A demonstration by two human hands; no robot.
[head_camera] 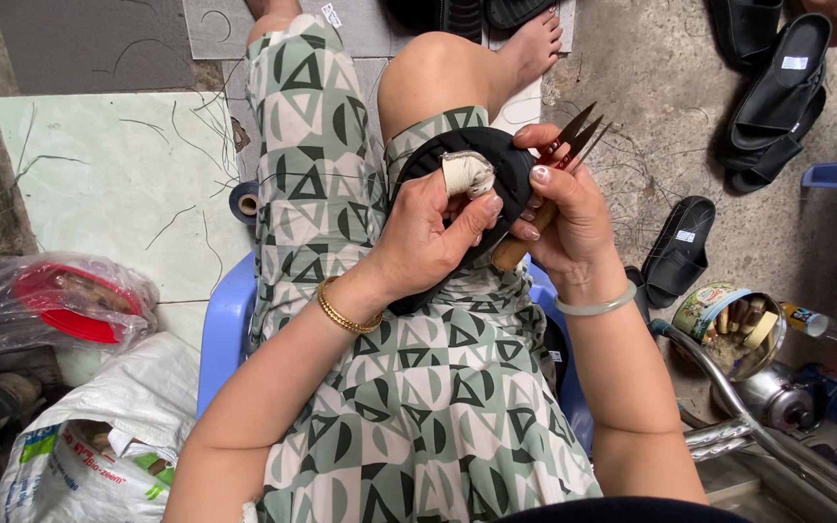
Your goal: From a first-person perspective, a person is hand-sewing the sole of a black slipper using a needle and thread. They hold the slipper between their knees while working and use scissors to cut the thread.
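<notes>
A black shoe sole piece point(481, 155) rests on my knee, over a green patterned dress. My left hand point(428, 232) grips its edge; the index finger wears a white cloth wrap and the wrist a gold bangle. My right hand point(564, 218) holds the other side of the black piece together with small thread snips point(573, 136), red at the handle, whose pointed blades stick out up and to the right. A wooden-handled tool point(520, 247) also lies in that hand. A pale green bangle circles the right wrist.
I sit on a blue plastic stool point(220, 329). Black sandals point(777, 92) and another black sole point(678, 250) lie on the concrete at right. A tin point(733, 324) with tools and a metal pipe stand lower right. Plastic bags point(60, 300) and a white sack sit at left.
</notes>
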